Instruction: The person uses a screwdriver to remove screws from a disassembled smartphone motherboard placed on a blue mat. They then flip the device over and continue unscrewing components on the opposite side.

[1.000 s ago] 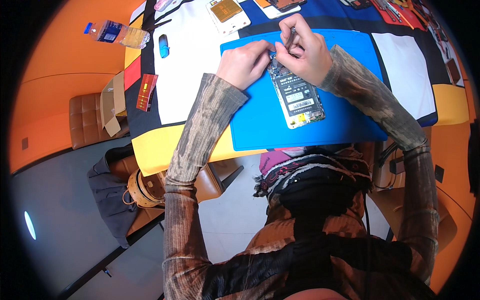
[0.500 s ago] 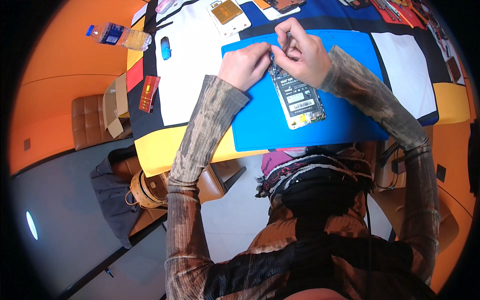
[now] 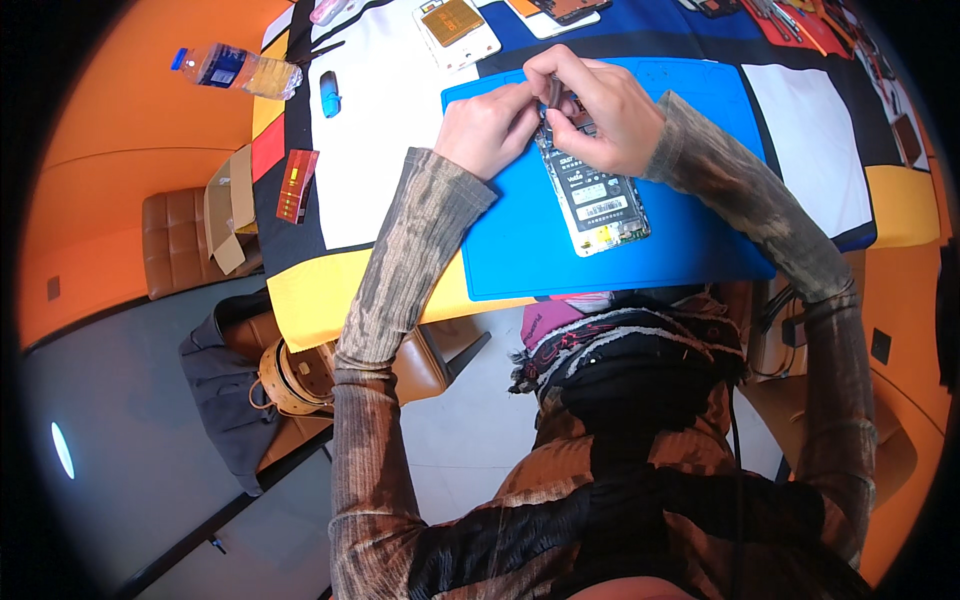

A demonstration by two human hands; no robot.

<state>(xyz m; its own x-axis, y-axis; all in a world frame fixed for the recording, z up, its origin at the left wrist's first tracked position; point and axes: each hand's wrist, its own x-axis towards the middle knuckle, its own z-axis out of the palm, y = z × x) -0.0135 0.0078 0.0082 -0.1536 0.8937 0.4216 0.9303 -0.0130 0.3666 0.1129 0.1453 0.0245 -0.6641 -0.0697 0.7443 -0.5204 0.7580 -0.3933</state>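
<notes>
An opened phone (image 3: 597,208) lies on a blue work mat (image 3: 500,250), its black battery and circuit board bare. Over its far end, my two hands meet fingertip to fingertip. My left hand (image 3: 487,128) is closed in a pinch at the phone's far left corner; what its fingers hold is hidden. My right hand (image 3: 605,110) curls over the upper part of the phone. Between its thumb and fingers is a small grey piece (image 3: 556,92), too covered to tell its kind.
A water bottle (image 3: 240,70) lies at the far left, near a blue marker-like object (image 3: 330,94) and a red card (image 3: 298,186). Beyond the mat is a white phone panel (image 3: 456,30). Several tools rest on a red tray (image 3: 800,28) at the far right. A white sheet (image 3: 812,150) flanks the mat.
My right hand has shifted slightly left and its fingers have re-curled, so the grey piece between them shows more. My left hand stays at the phone's far corner.
</notes>
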